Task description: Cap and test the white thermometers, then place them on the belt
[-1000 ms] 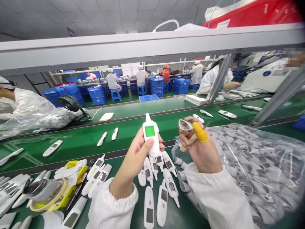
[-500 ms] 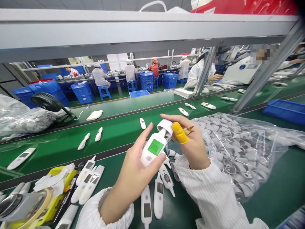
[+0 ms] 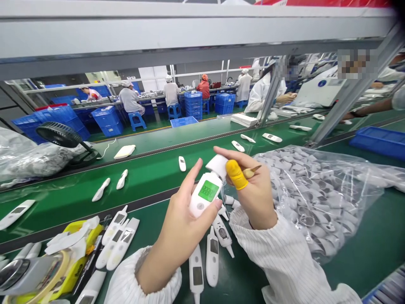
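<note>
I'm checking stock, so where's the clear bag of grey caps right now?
In the head view, the clear bag lies on the green bench, just right of the right hand, near the blue tray.

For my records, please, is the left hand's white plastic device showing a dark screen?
No, the left hand holds the device with its rectangular screen glowing green.

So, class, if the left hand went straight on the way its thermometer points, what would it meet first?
Probably the cap in the right hand, though whether it touches the thermometer is unclear.
</note>
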Motion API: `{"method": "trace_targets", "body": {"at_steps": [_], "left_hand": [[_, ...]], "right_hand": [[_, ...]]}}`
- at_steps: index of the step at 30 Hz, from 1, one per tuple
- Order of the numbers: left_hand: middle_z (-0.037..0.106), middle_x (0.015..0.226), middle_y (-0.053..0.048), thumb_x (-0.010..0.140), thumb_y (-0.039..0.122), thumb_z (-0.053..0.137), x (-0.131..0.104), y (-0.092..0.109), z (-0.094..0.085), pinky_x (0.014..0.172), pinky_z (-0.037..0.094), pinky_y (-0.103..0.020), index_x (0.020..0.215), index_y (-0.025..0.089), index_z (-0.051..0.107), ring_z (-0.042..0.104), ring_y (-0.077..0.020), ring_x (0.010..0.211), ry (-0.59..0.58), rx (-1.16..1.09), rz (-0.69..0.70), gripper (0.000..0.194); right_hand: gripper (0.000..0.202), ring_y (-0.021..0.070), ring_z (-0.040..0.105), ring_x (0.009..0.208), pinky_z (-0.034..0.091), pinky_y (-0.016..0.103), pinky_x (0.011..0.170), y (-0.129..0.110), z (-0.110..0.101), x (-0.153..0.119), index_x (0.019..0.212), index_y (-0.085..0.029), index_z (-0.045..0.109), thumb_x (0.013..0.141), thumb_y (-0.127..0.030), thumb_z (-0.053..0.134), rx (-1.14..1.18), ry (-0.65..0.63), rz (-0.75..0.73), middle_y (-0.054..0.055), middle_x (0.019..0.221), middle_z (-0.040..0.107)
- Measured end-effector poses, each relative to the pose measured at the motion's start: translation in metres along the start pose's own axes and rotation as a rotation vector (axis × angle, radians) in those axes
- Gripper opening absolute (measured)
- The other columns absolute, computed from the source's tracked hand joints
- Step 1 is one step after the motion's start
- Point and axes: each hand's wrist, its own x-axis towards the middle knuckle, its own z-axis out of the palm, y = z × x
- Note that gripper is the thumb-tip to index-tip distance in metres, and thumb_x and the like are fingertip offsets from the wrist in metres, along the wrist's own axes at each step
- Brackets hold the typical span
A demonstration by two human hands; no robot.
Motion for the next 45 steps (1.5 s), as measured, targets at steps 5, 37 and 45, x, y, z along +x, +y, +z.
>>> {"method": "trace_targets", "body": {"at_steps": [5, 37, 45], "left_hand": [[0.07, 0.092, 0.001, 0.085, 0.04, 0.07, 0.002, 0.0, -0.002, 0.045, 0.043, -0.023, 0.151, 0.04, 0.036, 0.05, -0.0102, 0.05, -0.003, 0.006, -0.025, 0.074], [0.066, 0.075, -0.002, 0.101, 0.033, 0.035, 0.025, -0.005, -0.014, 0.051, 0.054, -0.025, 0.11, 0.016, 0.048, 0.062, -0.0125, 0.053, -0.115, -0.471, 0.042, 0.023], [0.061, 0.083, 0.001, 0.102, 0.04, 0.043, 0.02, -0.008, -0.013, 0.058, 0.051, -0.02, 0.133, 0.026, 0.045, 0.058, -0.0098, 0.063, -0.022, -0.139, 0.131, 0.034]], "right_hand": [[0.031, 0.0194, 0.07, 0.094, 0.059, 0.029, 0.077, 0.003, 0.004, -0.001, 0.111, -0.023, 0.075, 0.093, -0.045, 0.062, -0.077, -0.069, -0.074, 0.006, 0.109, 0.074], [0.008, 0.0083, 0.047, 0.055, 0.032, 0.02, 0.052, -0.003, -0.007, 0.002, 0.089, -0.019, 0.055, 0.089, -0.013, 0.05, -0.565, -0.321, -0.209, -0.005, 0.067, 0.057], [0.014, 0.0115, 0.052, 0.053, 0.026, 0.024, 0.051, -0.006, 0.001, -0.005, 0.08, -0.017, 0.059, 0.088, -0.012, 0.049, -0.964, -0.265, -0.457, -0.001, 0.064, 0.061]]}}
